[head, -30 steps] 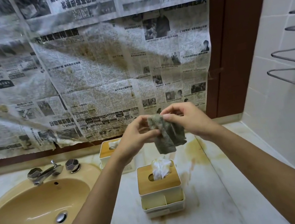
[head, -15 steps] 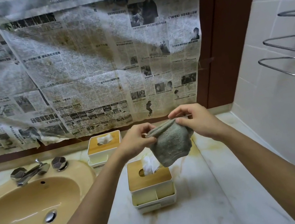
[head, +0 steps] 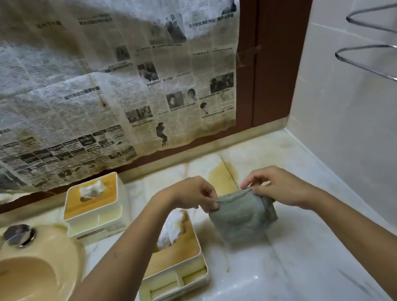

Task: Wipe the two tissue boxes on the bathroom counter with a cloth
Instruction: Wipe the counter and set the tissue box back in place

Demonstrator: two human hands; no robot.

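Both hands pinch the grey cloth's (head: pixel 243 217) top edge, left hand (head: pixel 191 194) at one corner, right hand (head: pixel 275 190) at the other; it hangs above the worktop (head: pixel 279 281), right of the near tissue box (head: pixel 174 262). Far tissue box (head: pixel 94 203) sits by the wall. Neither wiped yet (judgement). Risk: dangling cloth snags the protruding tissue, or a hard swipe slides the light box towards the sink (head: pixel 18 290).
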